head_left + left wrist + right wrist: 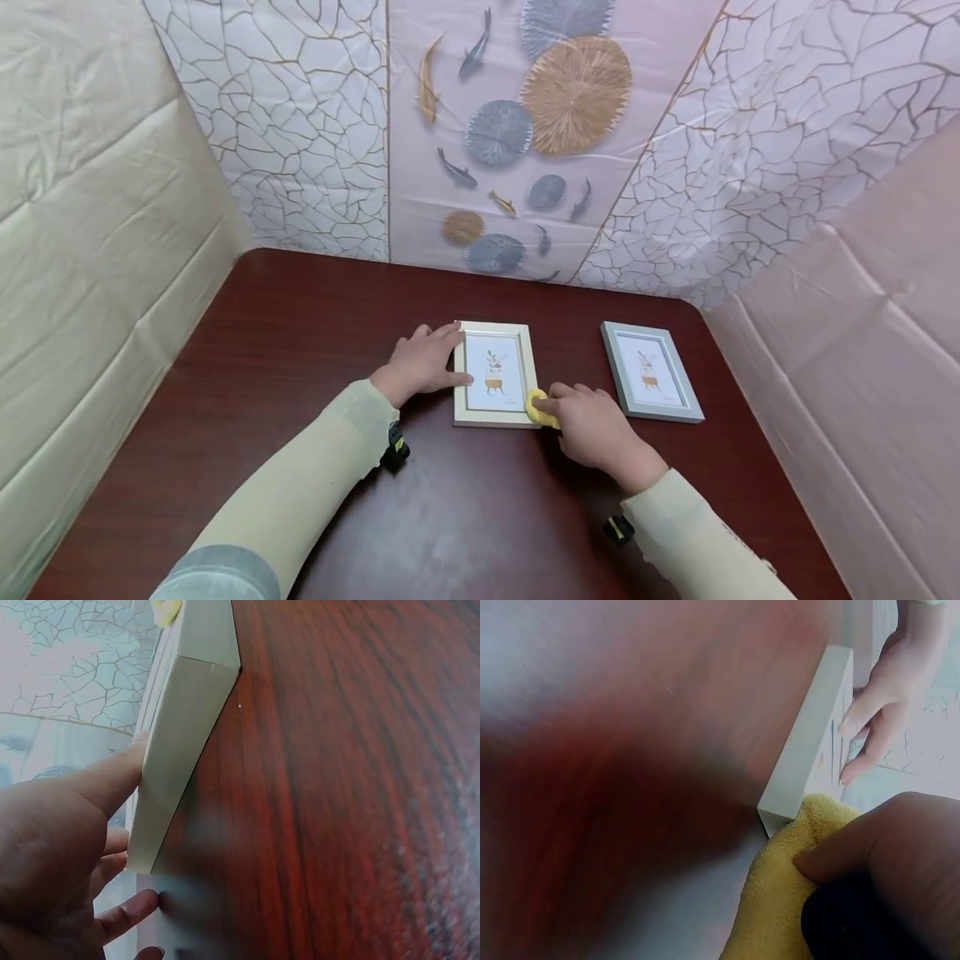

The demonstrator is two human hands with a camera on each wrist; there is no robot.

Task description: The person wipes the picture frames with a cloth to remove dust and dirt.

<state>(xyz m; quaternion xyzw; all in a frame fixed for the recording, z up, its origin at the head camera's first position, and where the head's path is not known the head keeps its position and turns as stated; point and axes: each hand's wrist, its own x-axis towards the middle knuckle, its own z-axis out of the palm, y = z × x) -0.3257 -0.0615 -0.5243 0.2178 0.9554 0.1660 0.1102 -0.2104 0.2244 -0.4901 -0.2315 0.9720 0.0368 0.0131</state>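
Note:
A cream picture frame lies face up on the dark red table, a small plant print behind its pane. My left hand rests on its left border, thumb laid over the face and fingers stretched toward the top left corner. In the left wrist view, the thumb touches the frame's edge. With my right hand I pinch a yellow cloth and press it on the frame's lower right corner. The right wrist view shows the cloth bunched under the thumb against that corner.
A grey-blue picture frame with a similar print lies to the right of my right hand. Patterned cloth hangs behind the table's far edge, and pale padded walls stand along both sides.

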